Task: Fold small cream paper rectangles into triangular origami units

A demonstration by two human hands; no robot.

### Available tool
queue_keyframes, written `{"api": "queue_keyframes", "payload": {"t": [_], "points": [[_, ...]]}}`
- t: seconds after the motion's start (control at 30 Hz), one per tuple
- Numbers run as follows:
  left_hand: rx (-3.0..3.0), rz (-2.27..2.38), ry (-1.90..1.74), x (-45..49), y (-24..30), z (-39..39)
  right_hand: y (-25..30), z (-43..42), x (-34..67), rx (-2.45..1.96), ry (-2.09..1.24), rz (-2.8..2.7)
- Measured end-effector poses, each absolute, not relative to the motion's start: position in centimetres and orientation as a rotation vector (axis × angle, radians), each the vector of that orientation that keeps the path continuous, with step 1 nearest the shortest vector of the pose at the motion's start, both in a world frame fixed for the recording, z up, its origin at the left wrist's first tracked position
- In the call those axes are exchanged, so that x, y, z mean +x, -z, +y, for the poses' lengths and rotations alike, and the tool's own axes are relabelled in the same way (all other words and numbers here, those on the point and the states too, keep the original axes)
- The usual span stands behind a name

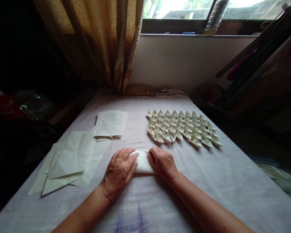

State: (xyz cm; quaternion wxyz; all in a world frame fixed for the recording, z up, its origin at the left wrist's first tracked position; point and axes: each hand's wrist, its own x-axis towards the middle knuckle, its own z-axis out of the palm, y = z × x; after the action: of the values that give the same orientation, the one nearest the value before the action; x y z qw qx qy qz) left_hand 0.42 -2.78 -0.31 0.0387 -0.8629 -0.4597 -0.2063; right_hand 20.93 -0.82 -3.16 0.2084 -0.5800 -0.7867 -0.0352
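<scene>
A small folded piece of white paper [143,161] lies on the cloth-covered table [208,181] between my hands. My left hand [120,171] rests on its left end with the fingers pressed down flat on it. My right hand [162,162] is curled over its right end, fingers bent and pressing the fold. Just beyond my right hand, several rows of small folded paper boats [181,127] are lined up.
Creased, unfolded sheets [70,160] lie at the left. A stack of written pages [111,124] sits behind them. A curtain [99,42] hangs at the back left below a window [196,13]. Dark clutter lies off both table sides.
</scene>
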Motion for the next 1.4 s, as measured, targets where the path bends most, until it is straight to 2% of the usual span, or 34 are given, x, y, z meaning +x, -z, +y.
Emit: {"api": "queue_keyframes", "payload": {"t": [0.13, 0.4, 1.4], "points": [[-2.863, -1.160, 0.577, 0.8, 1.6, -3.8, 3.2, -0.6, 20.9, -1.603, 0.098, -2.177], [-2.885, -1.214, 0.413, 0.8, 2.4, -3.8, 3.3, -0.2, 21.0, -1.667, 0.083, -2.126], [-2.888, -1.266, 0.387, 0.8, 2.5, -3.8, 3.0, 0.1, 21.0, -1.852, 0.030, -2.007]]}}
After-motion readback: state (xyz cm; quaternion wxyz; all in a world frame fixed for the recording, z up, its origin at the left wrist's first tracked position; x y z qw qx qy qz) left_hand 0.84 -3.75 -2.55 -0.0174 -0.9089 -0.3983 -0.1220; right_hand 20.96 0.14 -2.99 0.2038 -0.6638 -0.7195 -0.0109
